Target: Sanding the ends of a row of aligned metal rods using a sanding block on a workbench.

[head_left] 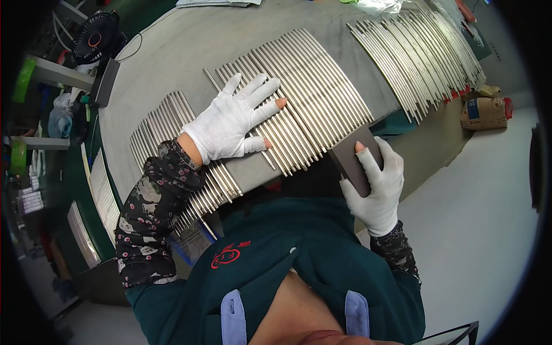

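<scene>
My left hand [230,119], in a white glove with bare thumb and index fingertips, lies flat with fingers spread on a row of thin shiny metal rods [319,86]. The rods rest side by side on the grey table [167,49], their near ends reaching its front edge. One rod beside my left thumb sits slightly apart from the row. My right hand [376,190], gloved likewise, grips a dark grey rectangular block [352,155] at the near right corner of the row. Whether the block touches the rod ends is hard to tell.
Another group of rods [164,121] lies left, partly under my left forearm. A third group [420,60] is at the far right, near a brown paper bag [484,114]. A black fan [96,37] stands far left; papers [218,3] lie at the back.
</scene>
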`<move>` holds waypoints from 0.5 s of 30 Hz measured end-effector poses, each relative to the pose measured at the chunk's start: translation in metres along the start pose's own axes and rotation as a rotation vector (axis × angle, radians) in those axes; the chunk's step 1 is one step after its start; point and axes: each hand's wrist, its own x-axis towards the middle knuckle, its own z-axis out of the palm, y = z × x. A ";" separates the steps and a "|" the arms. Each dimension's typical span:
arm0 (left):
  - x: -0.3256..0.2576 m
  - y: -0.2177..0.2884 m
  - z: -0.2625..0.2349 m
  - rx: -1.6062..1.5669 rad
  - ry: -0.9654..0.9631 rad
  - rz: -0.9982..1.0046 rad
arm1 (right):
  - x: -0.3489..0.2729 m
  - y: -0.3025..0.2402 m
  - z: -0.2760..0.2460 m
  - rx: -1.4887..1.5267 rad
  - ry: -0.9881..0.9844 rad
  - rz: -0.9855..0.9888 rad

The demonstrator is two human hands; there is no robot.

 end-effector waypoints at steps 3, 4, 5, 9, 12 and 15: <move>-0.001 0.000 0.000 -0.009 0.004 -0.005 | 0.000 -0.006 0.000 -0.009 -0.044 0.018; -0.001 0.000 0.001 -0.018 0.011 0.002 | 0.001 -0.008 0.001 -0.016 -0.044 0.013; -0.001 -0.001 0.002 -0.019 0.013 0.001 | 0.001 -0.011 0.002 -0.023 -0.045 0.009; -0.002 -0.001 0.000 -0.001 -0.032 0.002 | 0.004 -0.019 0.006 -0.058 -0.082 -0.007; -0.003 0.000 0.001 -0.026 -0.025 -0.002 | 0.010 -0.024 0.011 -0.081 -0.097 -0.021; -0.001 0.002 -0.002 -0.046 -0.022 -0.006 | 0.021 -0.032 0.016 -0.153 -0.117 -0.017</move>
